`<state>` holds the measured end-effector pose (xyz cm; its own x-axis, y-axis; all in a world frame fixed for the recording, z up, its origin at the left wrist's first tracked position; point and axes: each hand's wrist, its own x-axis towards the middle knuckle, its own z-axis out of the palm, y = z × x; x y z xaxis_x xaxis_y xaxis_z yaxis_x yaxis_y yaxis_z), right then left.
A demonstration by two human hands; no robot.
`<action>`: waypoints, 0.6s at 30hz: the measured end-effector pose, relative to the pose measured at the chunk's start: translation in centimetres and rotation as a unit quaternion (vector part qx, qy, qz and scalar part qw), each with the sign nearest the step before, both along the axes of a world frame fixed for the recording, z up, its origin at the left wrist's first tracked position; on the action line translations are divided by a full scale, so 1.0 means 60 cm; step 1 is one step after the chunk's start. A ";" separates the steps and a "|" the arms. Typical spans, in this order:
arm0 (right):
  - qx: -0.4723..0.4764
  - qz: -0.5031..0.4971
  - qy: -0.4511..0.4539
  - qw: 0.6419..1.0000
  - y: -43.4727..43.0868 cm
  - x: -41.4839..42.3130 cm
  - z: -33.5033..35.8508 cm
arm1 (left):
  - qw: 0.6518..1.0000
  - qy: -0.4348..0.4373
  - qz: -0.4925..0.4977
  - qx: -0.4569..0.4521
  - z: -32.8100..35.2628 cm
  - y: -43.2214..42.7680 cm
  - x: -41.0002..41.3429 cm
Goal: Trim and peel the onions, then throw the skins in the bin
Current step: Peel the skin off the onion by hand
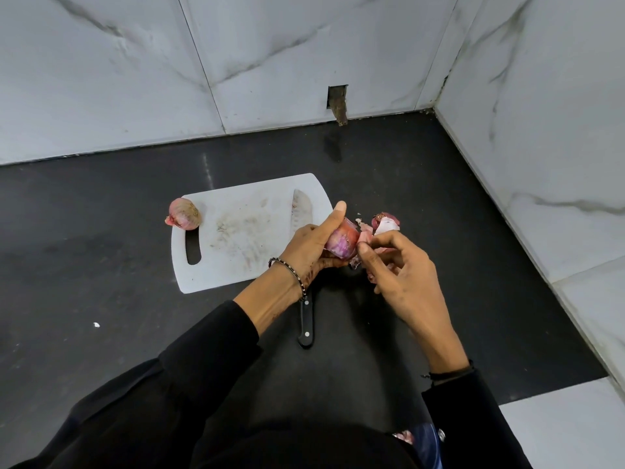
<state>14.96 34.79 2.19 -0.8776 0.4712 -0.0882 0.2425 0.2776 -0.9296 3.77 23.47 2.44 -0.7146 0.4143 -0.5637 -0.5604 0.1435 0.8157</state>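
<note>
Onion (341,243), entry by Recorder: it is held above the middle of the counter (101,265), over the right edge of the cutting board (236,238). Your left hand (311,247) wraps it, thumb up along the far side.

Checker: Agreed. Your right hand (402,279) pinches a flap of loose skin (365,236) at the onion's right flank. Neither of your hands is free.

Recorder: The step in hand reads as peeling. Pull the flap along the bulb, not outward, so it lifts as one sheet. Turn the bulb with your left hand rather than re-pinching.

Checker: Take only the dry layers, since purple flesh already shows. Drop scraps on the skin pile (385,223), on the counter just right of the board, so one sweep clears them later. The bin is not identifiable in view. Your second onion (184,214) sits unpeeled on the board's far left corner. The knife (300,206) lies along the board's right side and passes under your left wrist, so lift clear of it.
</note>
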 end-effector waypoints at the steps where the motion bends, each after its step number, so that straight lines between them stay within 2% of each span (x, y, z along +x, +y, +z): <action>1: -0.015 -0.006 0.000 1.000 -0.001 0.000 0.001 | 1.000 0.001 -0.001 0.003 0.002 0.000 0.001; 7: -0.091 -0.045 0.023 0.995 -0.002 -0.001 0.008 | 0.997 -0.010 -0.056 0.053 0.002 -0.016 0.004; 11: -0.147 -0.062 0.029 0.987 0.002 -0.001 0.013 | 0.996 -0.026 -0.039 0.081 0.004 -0.025 0.001; 18: -0.252 -0.087 0.040 0.963 0.001 -0.005 0.022 | 0.999 -0.025 -0.026 0.039 0.000 -0.024 0.001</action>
<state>14.69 34.82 3.51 -0.8026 0.5270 -0.2797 0.1667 -0.2520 -0.9533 3.85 22.04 2.44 -0.6630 0.4937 -0.5627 -0.5940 0.1106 0.7968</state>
